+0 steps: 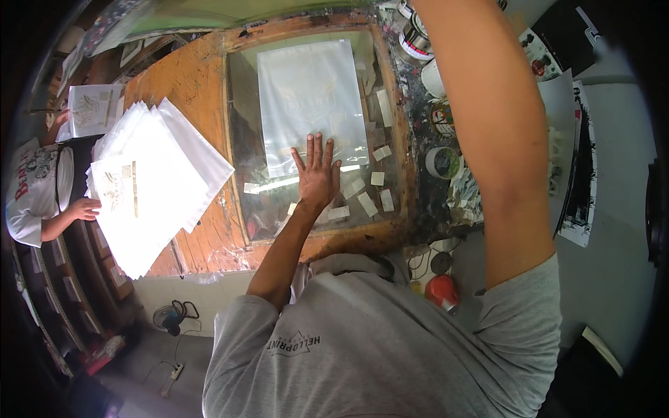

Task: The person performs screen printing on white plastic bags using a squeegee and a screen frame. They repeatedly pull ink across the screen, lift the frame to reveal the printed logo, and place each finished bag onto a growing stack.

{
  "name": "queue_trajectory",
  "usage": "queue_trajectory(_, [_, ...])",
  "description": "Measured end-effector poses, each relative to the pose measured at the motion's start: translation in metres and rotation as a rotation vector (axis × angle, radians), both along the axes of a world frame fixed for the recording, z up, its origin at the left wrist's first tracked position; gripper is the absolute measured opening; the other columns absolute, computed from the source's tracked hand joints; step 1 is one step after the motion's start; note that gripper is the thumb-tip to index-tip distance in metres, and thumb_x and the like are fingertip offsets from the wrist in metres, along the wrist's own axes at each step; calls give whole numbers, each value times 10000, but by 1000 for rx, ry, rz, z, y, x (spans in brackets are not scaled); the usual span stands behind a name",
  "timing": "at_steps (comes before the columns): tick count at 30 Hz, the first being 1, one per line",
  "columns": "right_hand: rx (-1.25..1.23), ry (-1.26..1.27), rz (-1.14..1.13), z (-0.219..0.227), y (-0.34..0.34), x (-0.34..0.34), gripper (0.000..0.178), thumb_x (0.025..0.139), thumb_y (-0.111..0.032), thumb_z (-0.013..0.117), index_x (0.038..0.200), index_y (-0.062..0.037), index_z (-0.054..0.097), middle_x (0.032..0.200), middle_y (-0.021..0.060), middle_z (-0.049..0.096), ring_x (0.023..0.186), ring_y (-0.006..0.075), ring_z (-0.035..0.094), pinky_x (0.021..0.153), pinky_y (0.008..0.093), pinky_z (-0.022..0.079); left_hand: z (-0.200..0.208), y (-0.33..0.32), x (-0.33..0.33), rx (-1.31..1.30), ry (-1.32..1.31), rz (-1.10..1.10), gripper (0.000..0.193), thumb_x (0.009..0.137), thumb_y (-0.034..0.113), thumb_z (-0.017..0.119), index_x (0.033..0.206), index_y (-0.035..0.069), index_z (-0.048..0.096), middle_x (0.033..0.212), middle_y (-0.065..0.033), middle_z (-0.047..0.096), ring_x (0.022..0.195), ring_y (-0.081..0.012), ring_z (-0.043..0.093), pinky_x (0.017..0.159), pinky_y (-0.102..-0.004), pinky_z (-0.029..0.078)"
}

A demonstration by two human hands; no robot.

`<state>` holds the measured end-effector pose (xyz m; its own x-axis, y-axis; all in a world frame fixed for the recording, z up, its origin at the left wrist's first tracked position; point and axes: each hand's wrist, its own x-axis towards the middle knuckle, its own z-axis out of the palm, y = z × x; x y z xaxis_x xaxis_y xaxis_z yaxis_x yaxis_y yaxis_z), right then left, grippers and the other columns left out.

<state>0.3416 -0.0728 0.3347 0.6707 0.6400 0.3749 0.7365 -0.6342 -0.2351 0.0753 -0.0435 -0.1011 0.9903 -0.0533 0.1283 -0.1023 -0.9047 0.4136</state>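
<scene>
My left hand lies flat with fingers spread on the lower part of a frosted plastic bag. The bag rests on a glass panel set in a worn wooden frame. A faint pale design shows in the middle of the bag. My right arm reaches up past the top edge, so my right hand is out of sight. Stretched along the top, above the glass, is a greenish sheet or screen, mostly cut off.
At left, a fanned pile of white bags sits on the wooden tabletop. A co-worker's hand touches the pile; another printed bag is by their other hand. Paint cans, an open tub and rags crowd the right side.
</scene>
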Motion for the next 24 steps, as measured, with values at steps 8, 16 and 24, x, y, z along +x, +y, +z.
queue_trajectory(8, [66,61,26,-23,-6,-66,229,1048,-251,508,1010,-92,669,759,30,582,688,155,534,703,368,517,98,28,-14,-625,-67,211,486,1032,223,594,1467,17,534,1491,-204,556,1478,-359,421,1242,-642,58])
queue_trajectory(16, [28,-27,-95,-253,-55,-212,452,888,-186,744,1319,-132,621,1002,95,582,1004,309,577,923,521,372,160,32,-89,-2228,234,632,585,977,370,694,1465,126,484,1260,-88,521,1298,-272,481,1083,-521,411])
queue_trajectory(24, [-192,250,-42,-329,-52,-198,707,806,-146,816,1444,-150,511,1128,161,597,1097,324,552,956,532,369,82,31,-84,-2035,428,1048,782,953,433,660,1566,122,286,1418,-169,343,1380,-324,415,1131,-672,245])
